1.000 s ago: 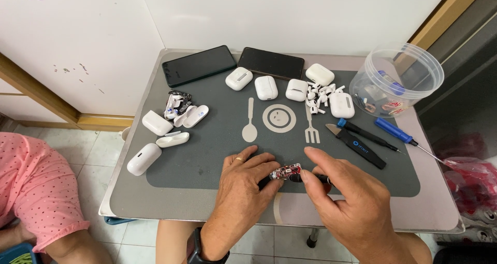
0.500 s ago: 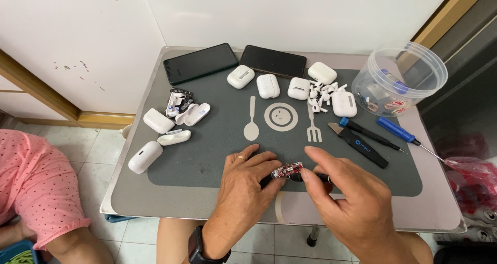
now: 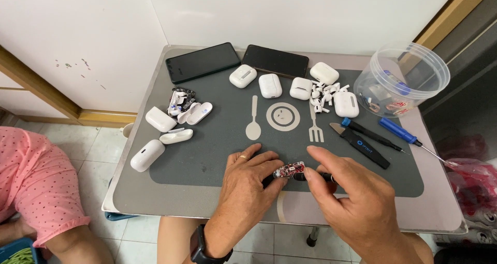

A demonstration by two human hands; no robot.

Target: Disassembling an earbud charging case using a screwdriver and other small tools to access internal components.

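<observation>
Pinching a small red circuit board point(image 3: 290, 169) between the fingertips of both hands, a person works low in the centre of the frame, over the near edge of a grey placemat point(image 3: 207, 155) printed with a spoon, plate and fork. The left hand point(image 3: 248, 183), a ring on one finger and a dark watch at the wrist, is closed on the board's left end; the right hand point(image 3: 347, 199) grips a thin black tool point(image 3: 310, 176) whose tip meets the board's right end.

Just right of centre lie a black pry tool point(image 3: 365, 146) and a blue-handled screwdriver point(image 3: 401, 134), side by side. A clear plastic tub point(image 3: 409, 75) holding small parts stands at the upper right. Across the top of the mat runs a row of white earbud cases point(image 3: 270, 85), with loose white earbuds point(image 3: 321, 95) among them, and behind these two dark phones point(image 3: 203, 62) lie flat. At the left of the mat sit more white cases point(image 3: 147, 155), some opened into halves.

A person in a pink dotted garment point(image 3: 36, 181) fills the lower left corner.
</observation>
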